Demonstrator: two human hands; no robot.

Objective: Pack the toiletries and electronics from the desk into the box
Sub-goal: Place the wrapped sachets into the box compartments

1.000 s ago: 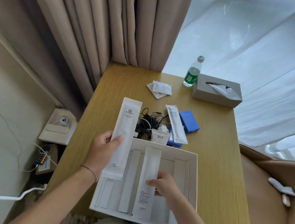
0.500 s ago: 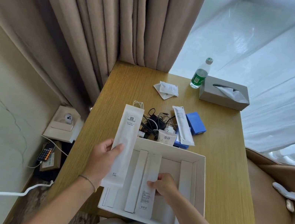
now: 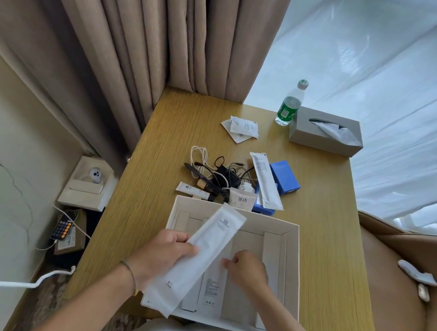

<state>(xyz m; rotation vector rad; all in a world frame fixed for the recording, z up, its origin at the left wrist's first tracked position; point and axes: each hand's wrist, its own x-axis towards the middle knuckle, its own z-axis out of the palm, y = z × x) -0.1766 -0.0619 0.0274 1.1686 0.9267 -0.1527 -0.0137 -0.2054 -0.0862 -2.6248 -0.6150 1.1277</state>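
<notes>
Print is scarce and mostly too small to read: two handwritten characters, 活动, mark a small white pouch [image 3: 242, 200] at the far edge of the box, and the long sachets carry only tiny grey lettering that cannot be made out. On the wooden counter [image 3: 326, 241] sits the open white box [image 3: 293, 230], its floor split by low white dividers into narrow lanes; one flat white sachet [image 3: 213, 285] already lies lengthwise in a middle lane. The left hand [image 3: 164, 254] is clamped on a second long white sachet [image 3: 195, 259], thumb across its front, holding it tilted over the left part of the box so its far end points toward the pile behind. The right hand [image 3: 247, 268] is inside the box, fingertips pinching the sachet that lies there; the two hands sit just beside each other. Behind the box lies the unpacked heap: tangled black and white cables [image 3: 219, 170] with a charger, a small white tube [image 3: 191, 189], another long white sachet [image 3: 265, 183] resting across a blue box [image 3: 286, 176]. Farther back are loose square packets [image 3: 242, 127], a green-labelled water bottle [image 3: 289, 105] (label illegible) and a grey tissue box [image 3: 325, 132].
</notes>
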